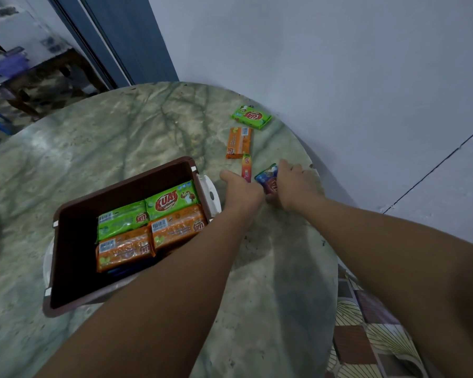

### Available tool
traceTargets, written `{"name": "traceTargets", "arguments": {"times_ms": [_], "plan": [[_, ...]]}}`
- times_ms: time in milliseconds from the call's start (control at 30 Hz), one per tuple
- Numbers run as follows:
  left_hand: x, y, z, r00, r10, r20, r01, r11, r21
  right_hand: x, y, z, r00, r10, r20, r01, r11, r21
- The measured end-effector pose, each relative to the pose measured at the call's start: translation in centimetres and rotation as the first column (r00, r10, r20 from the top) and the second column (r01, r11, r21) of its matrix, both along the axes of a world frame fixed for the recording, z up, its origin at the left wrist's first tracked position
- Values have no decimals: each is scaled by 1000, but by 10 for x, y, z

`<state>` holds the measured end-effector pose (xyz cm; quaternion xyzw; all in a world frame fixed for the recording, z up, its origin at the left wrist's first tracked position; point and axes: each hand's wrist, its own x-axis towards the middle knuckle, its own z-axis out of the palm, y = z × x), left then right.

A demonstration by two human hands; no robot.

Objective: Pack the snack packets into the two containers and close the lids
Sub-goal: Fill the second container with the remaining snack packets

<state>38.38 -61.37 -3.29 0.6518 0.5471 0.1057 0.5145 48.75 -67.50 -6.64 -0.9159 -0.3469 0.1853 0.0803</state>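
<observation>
An open brown container point(66, 214) stands on the marble table and holds green and orange snack packets point(148, 225) laid flat side by side. To its right, my right hand point(295, 184) grips a blue and red packet point(268, 180) just above the tabletop. Close beside it, my left hand point(241, 189) holds the near end of a narrow red-orange packet point(246, 166) that stands on its edge; the fingers are hidden behind the hand. Further back, an orange packet point(239, 143) and a green packet point(251, 117) lie loose on the table.
A white lid piece point(212, 195) sticks out from under the container's right side. The round table point(120, 126) ends near a pale wall at the right and back. A patterned cloth point(366, 336) lies at the lower right, and a dark wooden stool point(38, 77) stands far left.
</observation>
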Motion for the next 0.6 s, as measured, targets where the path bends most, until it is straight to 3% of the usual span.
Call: {"name": "traceTargets", "arguments": {"times_ms": [100, 233, 400, 600], "plan": [[1, -4, 1, 999, -9, 37, 11, 999, -33, -7, -3, 0, 995, -83, -62, 82, 997, -9], [3, -9, 15, 994, 28, 103, -27, 1000, -4, -17, -3, 9, 947, -237, -218, 276, 946, 169], [-1, -8, 48, 984, 40, 175, -61, 992, 112, -21, 10, 36, 958, -196, -208, 243, 941, 235], [-31, 9, 73, 973, 59, 224, -114, 963, 242, -44, 34, 74, 934, -197, -298, 301, 884, 357]]}}
